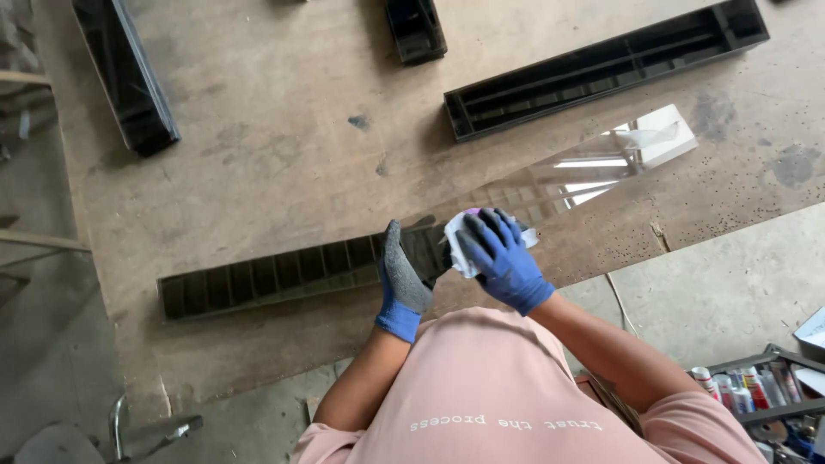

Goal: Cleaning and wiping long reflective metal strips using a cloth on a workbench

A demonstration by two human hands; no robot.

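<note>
Right hand, blue-gloved, has its grip closed on a white cloth, pressing it onto the long clear panel over the brown desk. Left hand clasps the panel's near end beside a black slotted channel. White-and-red tubes sit in a tray at lower right.

A wide brown board worktop, scuffed and stained with dark blotches, fills most of the space. Below it lies a grey concrete floor, dusty in flat daylight. At the lower right stands a dark rack crowded with tubes and cans.
</note>
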